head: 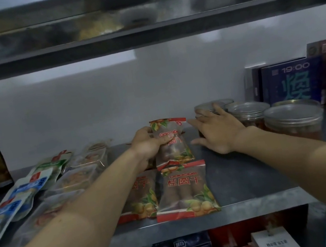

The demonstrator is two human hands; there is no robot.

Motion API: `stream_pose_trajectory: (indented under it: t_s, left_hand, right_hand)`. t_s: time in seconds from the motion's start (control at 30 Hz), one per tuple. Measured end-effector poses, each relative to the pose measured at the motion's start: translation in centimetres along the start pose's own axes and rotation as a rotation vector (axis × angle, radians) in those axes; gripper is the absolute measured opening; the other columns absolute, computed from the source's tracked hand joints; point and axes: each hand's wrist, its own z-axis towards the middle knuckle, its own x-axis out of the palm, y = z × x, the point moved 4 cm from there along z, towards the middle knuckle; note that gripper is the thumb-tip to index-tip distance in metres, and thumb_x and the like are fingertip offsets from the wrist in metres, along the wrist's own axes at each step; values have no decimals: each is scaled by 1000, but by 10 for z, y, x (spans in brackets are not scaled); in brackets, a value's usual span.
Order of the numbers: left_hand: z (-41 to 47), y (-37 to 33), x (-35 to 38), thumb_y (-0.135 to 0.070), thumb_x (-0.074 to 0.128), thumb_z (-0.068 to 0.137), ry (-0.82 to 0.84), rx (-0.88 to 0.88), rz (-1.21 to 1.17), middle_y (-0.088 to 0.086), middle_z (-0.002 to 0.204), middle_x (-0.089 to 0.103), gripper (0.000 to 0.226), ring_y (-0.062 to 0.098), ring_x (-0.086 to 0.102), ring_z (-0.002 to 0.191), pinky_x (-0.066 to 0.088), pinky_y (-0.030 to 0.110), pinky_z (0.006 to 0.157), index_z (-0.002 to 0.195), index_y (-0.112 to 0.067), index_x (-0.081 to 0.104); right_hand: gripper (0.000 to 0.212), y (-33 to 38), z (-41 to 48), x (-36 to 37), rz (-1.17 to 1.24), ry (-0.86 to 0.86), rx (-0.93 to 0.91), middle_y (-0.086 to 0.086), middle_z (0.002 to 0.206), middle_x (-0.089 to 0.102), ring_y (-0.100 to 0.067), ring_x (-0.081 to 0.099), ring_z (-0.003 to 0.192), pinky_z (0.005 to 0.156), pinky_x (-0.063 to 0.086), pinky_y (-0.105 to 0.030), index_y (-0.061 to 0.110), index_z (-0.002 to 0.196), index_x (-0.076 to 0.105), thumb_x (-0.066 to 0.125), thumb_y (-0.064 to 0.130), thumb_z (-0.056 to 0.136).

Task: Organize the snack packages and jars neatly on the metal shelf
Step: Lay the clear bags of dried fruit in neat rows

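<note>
Though dim, three packets [170, 141], four-ish jars [294, 119].

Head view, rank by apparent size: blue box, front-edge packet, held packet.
Largest: front-edge packet and blue box, about alike, unranked.
Smallest: held packet, though farther and partly covered by the left hand.

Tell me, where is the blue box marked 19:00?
In the head view it stands at the far right of the shelf, behind the clear jars.

Upper shelf [139, 18] contents blurred — right hand [217, 133] hides one jar [203, 106].
</note>
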Motion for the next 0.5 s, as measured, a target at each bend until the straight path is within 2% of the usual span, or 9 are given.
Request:
stream_pose_trajectory:
  t_s: [0.17,0.23,0.3,0.33,0.4,0.5]
  left_hand:
    - [4,3,0,-8,78,74,-21,-6,-46,14,104,71,48,30,71,90,57,50,82,116,-7,55]
    - [5,5,1,-6,77,74,-29,-6,-80,16,103,71,50,32,71,89,57,51,83,118,-5,53]
    - [8,6,3,-7,77,74,-20,-6,-82,16,104,70,50,32,70,90,56,50,84,117,-5,52]
    - [11,7,4,-10,78,74,-15,3,-54,15,105,69,50,30,70,91,56,48,85,115,-5,50]
    - [12,7,8,-18,81,74,-2,40,83,10,107,66,52,26,67,93,56,42,86,113,-9,47]
    - [11,0,10,-36,78,77,-26,197,618,0,106,62,52,19,60,96,51,33,82,112,-9,50]
  right_hand:
    - [66,1,-5,-7,259,-55,51,-12,158,24,-26,14,148,119,1,-39,16,153,22,31,55,100]
    - [64,-1,-5,-5,373,-96,69,-11,152,36,-28,28,142,117,19,-40,17,151,26,35,53,99]
    - [65,2,-6,-3,511,-136,76,-10,141,51,-27,46,130,106,40,-42,22,150,29,40,56,96]
    - [65,6,-7,-2,558,-145,66,-8,136,56,-25,51,125,101,45,-43,24,149,31,42,58,95]
    - [63,17,-6,3,629,-136,47,-3,138,57,-23,53,126,101,46,-42,27,146,37,45,60,93]
    - [58,28,-5,13,711,-46,51,1,141,55,-21,50,129,107,42,-39,32,143,46,53,56,91]
